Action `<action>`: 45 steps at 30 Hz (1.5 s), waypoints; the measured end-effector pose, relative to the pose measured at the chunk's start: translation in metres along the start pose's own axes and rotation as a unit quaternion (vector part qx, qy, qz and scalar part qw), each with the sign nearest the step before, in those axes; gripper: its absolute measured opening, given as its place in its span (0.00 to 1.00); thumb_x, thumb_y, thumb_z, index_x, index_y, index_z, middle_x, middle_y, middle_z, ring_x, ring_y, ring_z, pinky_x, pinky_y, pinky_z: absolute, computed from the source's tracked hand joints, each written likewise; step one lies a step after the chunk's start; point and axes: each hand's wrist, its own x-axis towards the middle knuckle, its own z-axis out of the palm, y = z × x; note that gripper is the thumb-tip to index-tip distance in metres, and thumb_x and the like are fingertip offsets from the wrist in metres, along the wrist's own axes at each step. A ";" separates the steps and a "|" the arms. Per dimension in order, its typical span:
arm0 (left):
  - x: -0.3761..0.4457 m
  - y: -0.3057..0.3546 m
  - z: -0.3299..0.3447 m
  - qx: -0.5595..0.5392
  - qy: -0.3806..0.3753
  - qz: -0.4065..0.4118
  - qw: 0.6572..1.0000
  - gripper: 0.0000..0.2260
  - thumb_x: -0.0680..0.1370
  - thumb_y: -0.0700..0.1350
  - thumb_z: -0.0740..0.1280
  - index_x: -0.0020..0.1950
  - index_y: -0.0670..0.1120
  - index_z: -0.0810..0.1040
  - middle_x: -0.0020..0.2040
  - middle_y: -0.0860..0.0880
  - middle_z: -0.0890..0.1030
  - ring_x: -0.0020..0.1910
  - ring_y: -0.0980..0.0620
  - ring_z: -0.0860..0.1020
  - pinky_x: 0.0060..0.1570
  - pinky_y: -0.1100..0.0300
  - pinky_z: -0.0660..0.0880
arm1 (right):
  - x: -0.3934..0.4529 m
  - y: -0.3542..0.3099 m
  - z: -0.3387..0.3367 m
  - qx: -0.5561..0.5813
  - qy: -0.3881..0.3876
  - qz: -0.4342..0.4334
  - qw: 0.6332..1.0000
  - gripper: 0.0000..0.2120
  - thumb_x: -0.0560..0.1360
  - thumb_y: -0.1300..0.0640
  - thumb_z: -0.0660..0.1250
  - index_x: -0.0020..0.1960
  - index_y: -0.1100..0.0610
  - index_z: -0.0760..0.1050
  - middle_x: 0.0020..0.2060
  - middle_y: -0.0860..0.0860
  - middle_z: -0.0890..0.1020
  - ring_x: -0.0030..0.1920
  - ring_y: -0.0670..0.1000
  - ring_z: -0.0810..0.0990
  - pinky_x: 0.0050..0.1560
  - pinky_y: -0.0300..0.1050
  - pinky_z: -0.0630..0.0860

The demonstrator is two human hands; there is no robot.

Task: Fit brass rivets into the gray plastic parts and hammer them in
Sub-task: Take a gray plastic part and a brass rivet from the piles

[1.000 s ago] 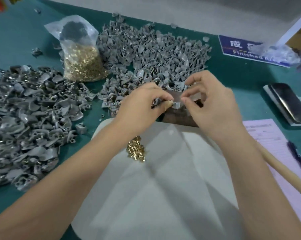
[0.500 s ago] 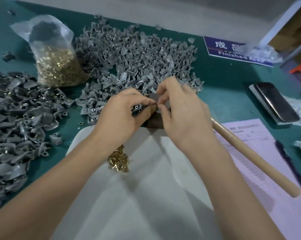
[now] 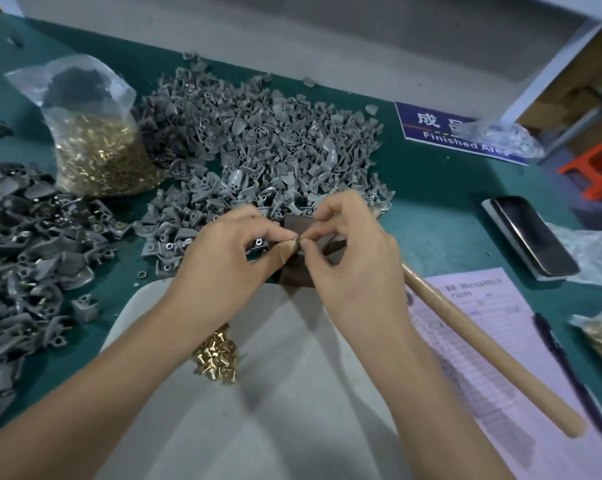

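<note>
Both hands sit closer together than a moment ago, fingertips now meeting over the dark block [image 3: 301, 271]. The left hand [image 3: 223, 265] pinches a gray plastic part [image 3: 258, 244], largely hidden; the right hand [image 3: 348, 258] pinches what is probably a brass rivet at the meeting point. Fitting is the step in hand. Next, the rivet must seat squarely before the right hand reaches for the hammer [image 3: 483, 355] lying beside it on the tabletop [image 3: 431, 202]. Loose rivets [image 3: 216, 355] wait near the left wrist.
</note>
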 end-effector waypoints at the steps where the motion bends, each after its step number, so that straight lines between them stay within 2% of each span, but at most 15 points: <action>1: 0.000 0.000 0.000 0.000 0.000 -0.003 1.000 0.04 0.76 0.49 0.74 0.51 0.55 0.87 0.42 0.57 0.78 0.43 0.59 0.77 0.40 0.65 0.70 | 0.000 0.001 0.001 0.007 0.001 0.006 1.000 0.20 0.73 0.62 0.73 0.51 0.43 0.66 0.40 0.40 0.83 0.44 0.46 0.80 0.43 0.51 0.77; 4: -0.001 0.000 0.000 -0.012 0.002 -0.010 1.000 0.05 0.76 0.49 0.74 0.50 0.55 0.87 0.42 0.56 0.78 0.43 0.57 0.77 0.42 0.56 0.74 | -0.002 0.002 0.002 0.037 0.011 0.030 0.999 0.20 0.73 0.61 0.73 0.49 0.42 0.66 0.40 0.41 0.84 0.41 0.40 0.80 0.41 0.32 0.70; 5: -0.001 0.000 0.001 -0.016 0.003 -0.011 1.000 0.04 0.76 0.49 0.74 0.50 0.55 0.87 0.42 0.56 0.78 0.42 0.57 0.77 0.41 0.55 0.74 | -0.002 0.002 0.003 0.044 0.010 0.036 0.998 0.19 0.73 0.61 0.73 0.49 0.43 0.66 0.40 0.41 0.84 0.40 0.40 0.79 0.39 0.31 0.68; 9: -0.001 -0.002 0.002 -0.006 0.005 -0.013 1.000 0.04 0.76 0.48 0.75 0.51 0.54 0.87 0.43 0.57 0.78 0.43 0.58 0.78 0.42 0.51 0.76 | 0.003 0.003 0.005 0.039 -0.008 0.048 0.998 0.19 0.72 0.60 0.72 0.51 0.43 0.66 0.39 0.38 0.83 0.39 0.40 0.78 0.36 0.36 0.66; 12: -0.001 -0.002 0.000 0.006 0.005 -0.017 1.000 0.03 0.76 0.51 0.75 0.49 0.57 0.86 0.45 0.59 0.79 0.46 0.59 0.79 0.44 0.49 0.78 | 0.006 0.006 0.003 0.054 -0.026 0.051 0.997 0.18 0.72 0.60 0.72 0.52 0.45 0.67 0.38 0.40 0.83 0.40 0.42 0.79 0.41 0.45 0.73; 14: -0.001 -0.002 -0.001 0.023 0.005 -0.008 1.000 0.02 0.77 0.52 0.74 0.48 0.58 0.84 0.46 0.60 0.79 0.48 0.59 0.79 0.44 0.49 0.78 | 0.008 0.009 0.002 0.068 -0.040 0.047 0.996 0.17 0.73 0.61 0.71 0.53 0.47 0.68 0.38 0.42 0.83 0.41 0.44 0.79 0.43 0.46 0.73; 21: 0.001 -0.001 -0.001 0.012 -0.008 0.014 1.000 0.03 0.77 0.52 0.72 0.48 0.55 0.84 0.46 0.57 0.80 0.48 0.56 0.79 0.46 0.47 0.77 | 0.013 0.011 -0.003 0.037 -0.078 0.025 0.996 0.16 0.74 0.63 0.71 0.53 0.48 0.69 0.38 0.42 0.82 0.35 0.39 0.75 0.37 0.32 0.65; 25: 0.002 0.001 -0.002 0.012 -0.011 0.021 1.000 0.07 0.77 0.51 0.72 0.50 0.51 0.86 0.46 0.56 0.81 0.48 0.54 0.80 0.48 0.47 0.78 | 0.012 0.006 0.001 0.004 -0.070 -0.002 0.998 0.16 0.74 0.66 0.69 0.53 0.48 0.70 0.38 0.42 0.79 0.38 0.40 0.77 0.36 0.38 0.72; 29: 0.002 0.003 -0.003 0.021 -0.008 0.021 1.000 0.09 0.76 0.53 0.72 0.51 0.52 0.87 0.46 0.57 0.81 0.48 0.56 0.79 0.48 0.47 0.78 | 0.014 0.010 -0.001 0.036 -0.074 0.000 0.997 0.14 0.74 0.67 0.70 0.52 0.52 0.71 0.38 0.45 0.80 0.33 0.39 0.76 0.35 0.30 0.69; 35: 0.002 -0.005 -0.002 0.013 -0.007 0.035 0.999 0.04 0.76 0.52 0.72 0.50 0.56 0.85 0.46 0.57 0.81 0.47 0.59 0.79 0.46 0.55 0.76 | 0.011 0.012 0.001 0.050 -0.059 -0.010 0.997 0.13 0.74 0.68 0.70 0.54 0.54 0.74 0.37 0.47 0.81 0.32 0.38 0.74 0.34 0.29 0.66; 39: 0.003 -0.007 0.001 0.031 0.002 0.036 0.999 0.06 0.76 0.55 0.71 0.50 0.57 0.85 0.46 0.58 0.81 0.46 0.58 0.79 0.45 0.49 0.78 | 0.003 0.012 -0.004 0.070 -0.031 -0.025 0.997 0.14 0.74 0.67 0.71 0.58 0.58 0.77 0.46 0.47 0.84 0.34 0.32 0.74 0.39 0.24 0.66; 41: 0.002 -0.007 0.000 0.038 0.002 0.038 0.999 0.06 0.76 0.56 0.71 0.50 0.57 0.85 0.46 0.60 0.81 0.44 0.60 0.78 0.43 0.52 0.76 | 0.001 0.015 -0.015 0.065 0.015 -0.042 0.997 0.10 0.76 0.66 0.70 0.57 0.58 0.79 0.48 0.47 0.84 0.40 0.35 0.78 0.44 0.27 0.70; 42: 0.002 -0.007 0.000 0.042 0.002 0.038 0.998 0.05 0.77 0.56 0.70 0.49 0.59 0.85 0.46 0.61 0.80 0.44 0.62 0.77 0.41 0.55 0.74 | 0.001 0.018 -0.022 0.049 0.041 -0.039 0.997 0.08 0.78 0.64 0.68 0.56 0.57 0.80 0.48 0.47 0.84 0.44 0.39 0.80 0.47 0.34 0.74; 44: 0.002 -0.008 0.001 0.046 -0.003 0.032 0.998 0.05 0.77 0.56 0.70 0.49 0.60 0.84 0.46 0.63 0.79 0.43 0.64 0.75 0.41 0.59 0.71 | 0.000 0.028 -0.038 -0.054 0.060 0.004 0.997 0.05 0.81 0.58 0.65 0.54 0.53 0.79 0.48 0.46 0.82 0.51 0.51 0.79 0.51 0.48 0.75; 45: 0.002 -0.008 0.001 0.045 -0.005 0.029 0.999 0.04 0.77 0.56 0.70 0.49 0.60 0.85 0.46 0.63 0.79 0.43 0.64 0.75 0.41 0.60 0.70 | -0.002 0.034 -0.044 -0.129 0.046 0.036 0.990 0.04 0.81 0.54 0.65 0.53 0.51 0.79 0.48 0.46 0.81 0.53 0.54 0.77 0.51 0.51 0.73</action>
